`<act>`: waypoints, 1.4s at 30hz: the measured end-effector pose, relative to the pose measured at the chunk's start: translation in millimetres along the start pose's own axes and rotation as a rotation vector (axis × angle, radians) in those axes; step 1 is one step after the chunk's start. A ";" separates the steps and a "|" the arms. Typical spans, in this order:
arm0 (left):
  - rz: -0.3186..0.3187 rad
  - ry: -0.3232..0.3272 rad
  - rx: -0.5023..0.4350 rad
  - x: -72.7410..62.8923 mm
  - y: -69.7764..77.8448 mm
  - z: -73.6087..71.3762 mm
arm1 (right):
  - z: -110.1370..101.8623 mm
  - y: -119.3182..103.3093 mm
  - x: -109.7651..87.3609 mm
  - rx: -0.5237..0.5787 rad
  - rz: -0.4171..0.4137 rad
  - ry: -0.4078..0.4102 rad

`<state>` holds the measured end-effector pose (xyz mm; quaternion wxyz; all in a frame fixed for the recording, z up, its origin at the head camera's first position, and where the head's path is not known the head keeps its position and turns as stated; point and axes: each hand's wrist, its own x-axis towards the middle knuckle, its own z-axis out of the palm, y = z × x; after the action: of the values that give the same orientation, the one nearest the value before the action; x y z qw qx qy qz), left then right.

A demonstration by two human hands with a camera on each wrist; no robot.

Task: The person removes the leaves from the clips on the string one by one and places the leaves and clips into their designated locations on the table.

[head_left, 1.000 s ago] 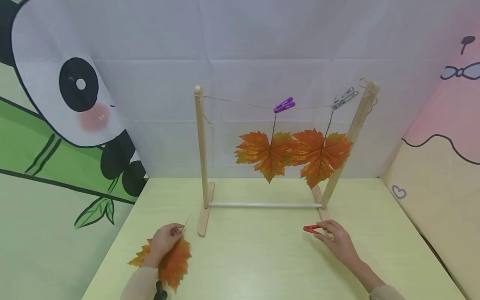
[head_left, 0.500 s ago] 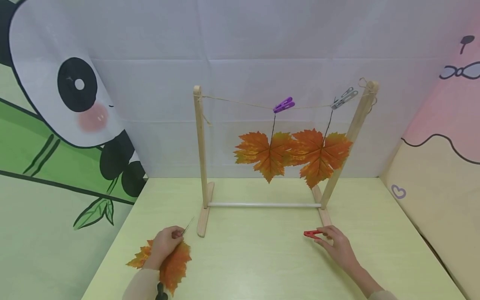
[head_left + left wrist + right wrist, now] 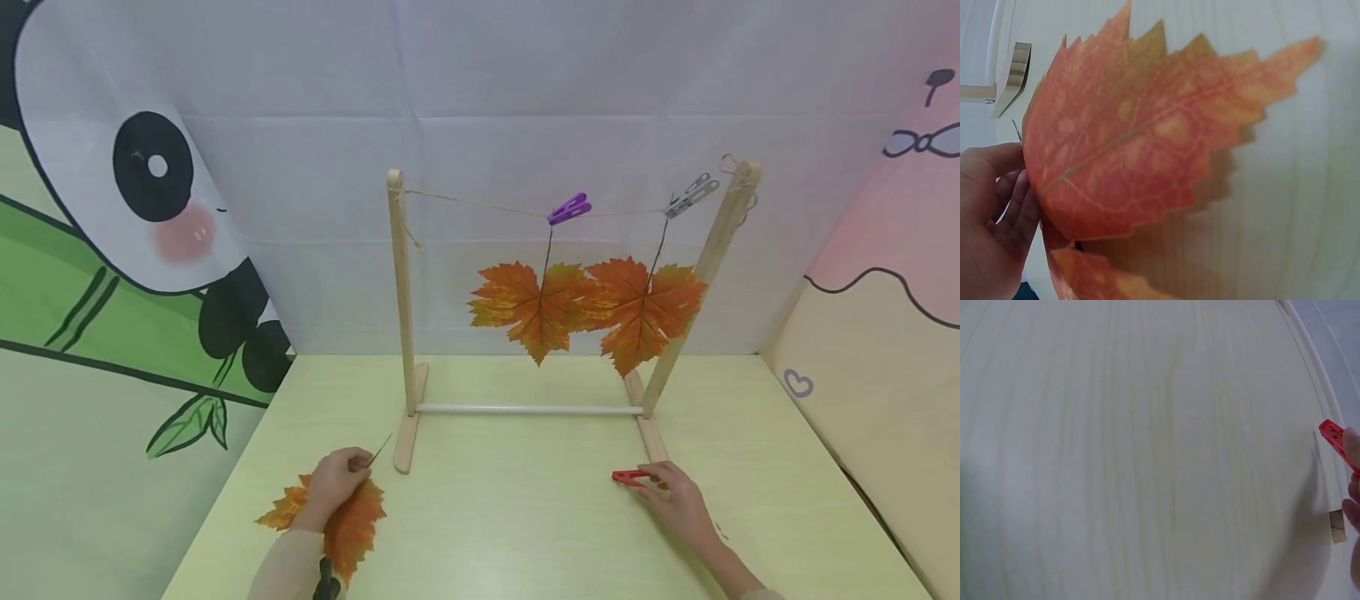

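Note:
My left hand (image 3: 337, 483) pinches the thin stem of an orange artificial maple leaf (image 3: 354, 527) at the table's front left. The stem tip sticks out past the fingers, and the hand and forearm hide part of the leaf. In the left wrist view the leaf (image 3: 1141, 131) spreads out beside the fingers. At the right, my right hand (image 3: 678, 500) holds a red clothespin (image 3: 628, 477) between thumb and fingers, its nose pointing left. The clothespin (image 3: 1335, 436) also shows at the right edge of the right wrist view.
A wooden rack (image 3: 405, 317) stands mid-table, a string (image 3: 480, 203) tied between its posts. From it hang two maple leaves, held by a purple clothespin (image 3: 570, 209) and a grey clothespin (image 3: 692, 196). A white rod (image 3: 528, 409) joins the rack's feet.
My right hand has drawn slightly down toward the table's front with the red clothespin. The left hand has barely shifted, its leaf stem now leaning a little further right.

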<state>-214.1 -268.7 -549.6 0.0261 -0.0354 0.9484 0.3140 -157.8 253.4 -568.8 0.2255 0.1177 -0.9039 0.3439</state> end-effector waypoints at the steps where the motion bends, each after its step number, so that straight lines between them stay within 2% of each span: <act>1: -0.001 0.000 -0.002 -0.2 0.4 -0.3 | 0.3 0.5 -0.8 -0.002 0.014 -0.009; 5: 0.003 0.001 -0.010 -0.3 0.5 -0.5 | 2.0 3.1 -4.1 -0.008 0.055 -0.021; 17: 0.046 0.040 -0.003 3.0 -3.3 1.8 | 2.3 8.7 -8.2 -0.075 0.031 -0.021; 21: 0.031 0.036 0.001 3.8 -3.7 3.7 | 0.3 7.7 -8.7 -0.108 0.041 -0.038; 25: 0.049 0.061 0.023 4.8 -4.0 6.8 | -0.3 9.1 -9.9 -0.132 0.068 -0.063; 33: 0.084 0.089 0.027 4.2 -3.6 8.0 | -0.3 12.0 -11.2 -0.119 0.058 -0.053; 42: 0.091 0.111 0.035 4.4 -3.6 10.4 | 0.0 13.3 -12.8 -0.118 0.065 -0.067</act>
<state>-217.9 -265.5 -560.3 -0.0404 -0.0091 0.9544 0.2958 -151.6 264.0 -582.6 0.1903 0.0861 -0.9330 0.2930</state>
